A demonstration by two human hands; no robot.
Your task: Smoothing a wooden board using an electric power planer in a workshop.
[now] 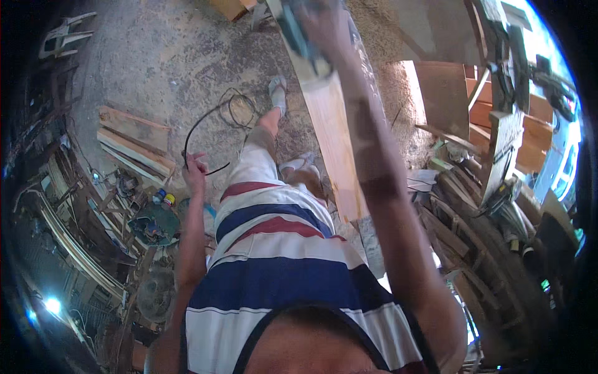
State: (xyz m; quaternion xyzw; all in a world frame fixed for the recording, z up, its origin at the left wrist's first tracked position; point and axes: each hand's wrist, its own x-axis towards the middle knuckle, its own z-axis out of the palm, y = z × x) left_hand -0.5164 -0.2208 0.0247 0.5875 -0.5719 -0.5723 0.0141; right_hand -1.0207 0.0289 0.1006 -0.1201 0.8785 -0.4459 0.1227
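A long pale plank point(330, 131) runs away from me, to the right of my legs. Near its far end my right hand point(324, 28), smeared by motion, is wrapped over a teal power tool point(294, 34) that looks like an electric planer. The tool rests on the plank's upper face; its far part is cut off by the picture's top edge. Out to the left, my left hand point(195, 164) is closed around a black power cord point(202, 119). The cord arcs up from that hand to loose loops on the floor beside my foot.
Several cut boards point(134, 146) lie on the dusty floor at the left. Behind them stand a dark green tub point(152, 229) and small cans. Scrap wood point(455, 227) is heaped at the right, near brown panels point(442, 93). A white plastic chair point(65, 36) is at the far left.
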